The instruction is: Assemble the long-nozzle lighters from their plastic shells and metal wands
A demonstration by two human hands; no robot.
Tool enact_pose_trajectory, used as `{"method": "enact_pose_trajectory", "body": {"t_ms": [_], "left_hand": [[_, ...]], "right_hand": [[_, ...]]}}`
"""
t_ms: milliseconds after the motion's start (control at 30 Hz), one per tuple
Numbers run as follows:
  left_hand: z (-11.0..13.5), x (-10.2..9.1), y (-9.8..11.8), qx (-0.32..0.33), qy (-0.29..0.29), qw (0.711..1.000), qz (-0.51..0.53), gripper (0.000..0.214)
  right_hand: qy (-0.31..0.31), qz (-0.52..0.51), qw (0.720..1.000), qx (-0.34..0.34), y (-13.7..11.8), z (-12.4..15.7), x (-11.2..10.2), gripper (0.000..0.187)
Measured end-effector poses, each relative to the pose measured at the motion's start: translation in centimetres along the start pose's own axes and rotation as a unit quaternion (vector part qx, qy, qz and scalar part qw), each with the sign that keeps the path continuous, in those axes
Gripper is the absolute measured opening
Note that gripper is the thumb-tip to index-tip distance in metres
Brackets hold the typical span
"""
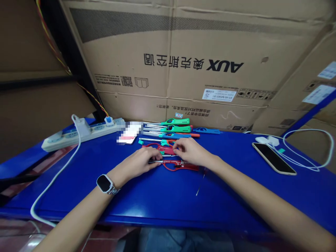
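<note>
My left hand (147, 159) rests on the table with its fingers closed on the metal barrel of an opened red gas lighter (194, 167). Wires and inner parts show in that lighter's body. A separate red shell half (166, 149) lies just behind it, with a small green piece beside my left fingertips. My right hand (191, 150) is above the lighter's rear part, thumb and fingers pinched at the shell half's right end; what they hold is too small to tell. A thin screwdriver (201, 183) lies in front of my right wrist.
Several long lighters, among them a green lighter (175, 121) and a blue lighter (181, 136), lie behind my hands. A power strip (70, 136) with a white cable is on the left, a phone (275, 159) and cable on the right. A large carton (183, 42) stands behind the blue table (157, 206).
</note>
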State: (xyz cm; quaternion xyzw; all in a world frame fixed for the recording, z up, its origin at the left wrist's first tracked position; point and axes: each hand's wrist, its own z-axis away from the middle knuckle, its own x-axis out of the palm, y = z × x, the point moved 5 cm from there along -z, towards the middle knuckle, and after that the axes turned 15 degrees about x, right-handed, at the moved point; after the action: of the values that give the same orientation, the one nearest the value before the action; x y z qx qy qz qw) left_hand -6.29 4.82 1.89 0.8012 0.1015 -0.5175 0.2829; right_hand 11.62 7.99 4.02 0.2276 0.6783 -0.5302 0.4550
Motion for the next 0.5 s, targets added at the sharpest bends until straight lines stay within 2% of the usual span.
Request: {"method": "enact_pose_trajectory", "body": {"t_ms": [167, 267, 500], "left_hand": [[0.2, -0.4, -0.1, 0.000, -0.007, 1.000, -0.022, 0.009], [0.2, -0.8, 0.3, -0.011, -0.004, 0.999, -0.034, 0.009], [0.5, -2.5, 0.4, -0.023, 0.067, 0.997, -0.017, 0.014]], "right_hand": [[-0.008, 0.064, 0.998, -0.001, -0.7, -2.5, 0.4, 0.006], [-0.016, 0.063, 0.998, 0.003, -0.8, -3.2, 0.8, 0.007], [-0.014, 0.047, 0.998, -0.029, -1.8, -2.8, 1.4, 0.014]]}}
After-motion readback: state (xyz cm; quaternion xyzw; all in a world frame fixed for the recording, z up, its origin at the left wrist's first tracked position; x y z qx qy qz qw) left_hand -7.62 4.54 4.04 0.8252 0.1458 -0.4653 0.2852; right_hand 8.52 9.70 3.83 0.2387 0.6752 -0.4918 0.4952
